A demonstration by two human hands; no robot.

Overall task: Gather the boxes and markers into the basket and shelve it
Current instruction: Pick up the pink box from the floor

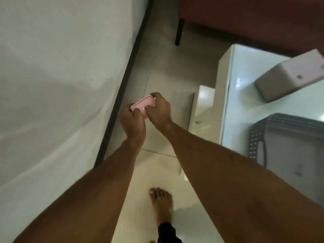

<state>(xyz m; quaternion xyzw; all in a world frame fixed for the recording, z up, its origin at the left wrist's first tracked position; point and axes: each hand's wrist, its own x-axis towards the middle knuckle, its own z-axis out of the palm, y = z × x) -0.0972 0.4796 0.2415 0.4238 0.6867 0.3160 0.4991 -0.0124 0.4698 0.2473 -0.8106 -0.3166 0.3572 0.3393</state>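
Pink box [143, 106]: both hands are gripping it, left hand [131, 120] and right hand [160, 111], fingers curled round opposite ends; basket [287, 142] is lying well apart, rightward, on the counter [245, 95].

Pink box [142, 106], grey perforated basket [287, 137], white table [245, 88], pale floor tiles [166, 76]

Bare forearms [201, 155], a bare foot [162, 202], and a black trouser cuff [166, 231].
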